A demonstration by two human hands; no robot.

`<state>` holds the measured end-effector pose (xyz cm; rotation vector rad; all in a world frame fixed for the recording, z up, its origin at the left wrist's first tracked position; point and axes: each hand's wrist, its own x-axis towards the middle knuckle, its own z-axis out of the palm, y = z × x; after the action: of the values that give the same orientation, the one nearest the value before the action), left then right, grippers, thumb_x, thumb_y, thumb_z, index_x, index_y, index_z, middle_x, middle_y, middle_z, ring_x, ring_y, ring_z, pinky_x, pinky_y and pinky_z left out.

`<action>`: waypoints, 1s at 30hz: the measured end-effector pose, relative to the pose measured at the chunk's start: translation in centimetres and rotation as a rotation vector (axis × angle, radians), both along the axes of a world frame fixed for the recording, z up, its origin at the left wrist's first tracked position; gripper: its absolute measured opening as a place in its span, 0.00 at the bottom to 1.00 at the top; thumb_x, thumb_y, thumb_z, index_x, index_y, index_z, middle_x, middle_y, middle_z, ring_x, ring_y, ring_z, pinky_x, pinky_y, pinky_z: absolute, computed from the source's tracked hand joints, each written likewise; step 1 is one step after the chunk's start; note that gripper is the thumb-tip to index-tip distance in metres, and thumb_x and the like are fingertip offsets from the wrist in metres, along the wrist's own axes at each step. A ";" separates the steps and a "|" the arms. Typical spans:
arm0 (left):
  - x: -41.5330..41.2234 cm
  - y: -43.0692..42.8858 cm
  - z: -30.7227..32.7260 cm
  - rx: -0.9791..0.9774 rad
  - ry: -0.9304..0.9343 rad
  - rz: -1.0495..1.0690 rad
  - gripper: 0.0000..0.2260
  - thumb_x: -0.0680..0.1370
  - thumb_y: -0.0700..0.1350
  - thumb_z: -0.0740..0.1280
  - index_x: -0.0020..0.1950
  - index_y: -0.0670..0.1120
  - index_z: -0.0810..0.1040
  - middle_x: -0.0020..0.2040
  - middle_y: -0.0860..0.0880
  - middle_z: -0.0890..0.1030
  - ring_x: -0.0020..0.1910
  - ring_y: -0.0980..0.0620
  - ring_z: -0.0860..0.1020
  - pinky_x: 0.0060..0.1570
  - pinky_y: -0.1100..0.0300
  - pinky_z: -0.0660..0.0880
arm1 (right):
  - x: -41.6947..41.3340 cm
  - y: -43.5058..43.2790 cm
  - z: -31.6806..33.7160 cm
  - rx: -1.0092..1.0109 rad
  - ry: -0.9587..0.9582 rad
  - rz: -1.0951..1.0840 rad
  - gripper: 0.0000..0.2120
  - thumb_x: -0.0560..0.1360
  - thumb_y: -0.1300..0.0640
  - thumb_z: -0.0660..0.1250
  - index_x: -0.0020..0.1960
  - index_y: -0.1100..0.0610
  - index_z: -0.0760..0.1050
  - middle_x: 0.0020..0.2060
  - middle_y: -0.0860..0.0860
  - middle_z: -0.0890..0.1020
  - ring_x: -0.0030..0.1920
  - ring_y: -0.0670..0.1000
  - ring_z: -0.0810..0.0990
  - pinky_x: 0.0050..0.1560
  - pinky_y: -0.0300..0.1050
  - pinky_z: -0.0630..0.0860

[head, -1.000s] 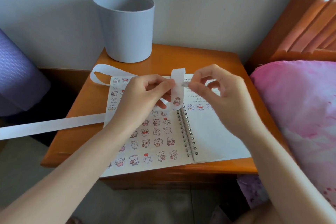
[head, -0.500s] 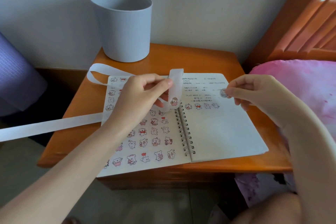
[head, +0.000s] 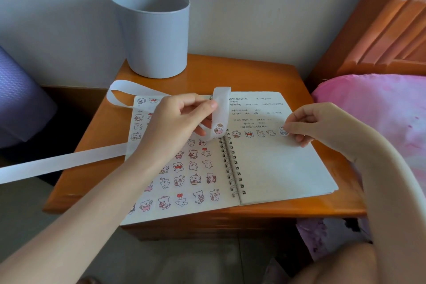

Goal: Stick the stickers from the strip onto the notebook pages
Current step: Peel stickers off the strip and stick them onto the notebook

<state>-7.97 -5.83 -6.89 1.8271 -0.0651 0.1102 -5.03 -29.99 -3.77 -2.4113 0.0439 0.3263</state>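
Head camera: a long white paper sticker strip (head: 69, 163) trails off the left edge of the orange wooden bedside table (head: 92, 182) and loops up to the left hand (head: 177, 120), which pinches it above the open spiral-bound white notebook (head: 276, 168). The right hand (head: 318, 124) pinches a small cartoon-bear sticker (head: 284, 131) at the right page, ending a sticker row.

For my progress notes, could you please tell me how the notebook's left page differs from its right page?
Rows of stickers cover the left page; the right page has only one row. The right page carries handwriting at the top; the left page shows none. Both are white and lie flat.
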 end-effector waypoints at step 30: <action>-0.1 -0.1 0.1 -0.020 0.006 -0.016 0.06 0.78 0.46 0.66 0.49 0.50 0.82 0.39 0.54 0.85 0.38 0.59 0.82 0.36 0.68 0.78 | 0.0 -0.1 -1.0 -0.127 -0.118 -0.041 0.08 0.72 0.55 0.71 0.47 0.54 0.73 0.40 0.49 0.79 0.34 0.48 0.77 0.30 0.33 0.72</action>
<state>-8.07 -5.93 -6.82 1.8067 -0.0743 0.0934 -5.04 -30.11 -4.73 -2.5469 0.0624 0.1665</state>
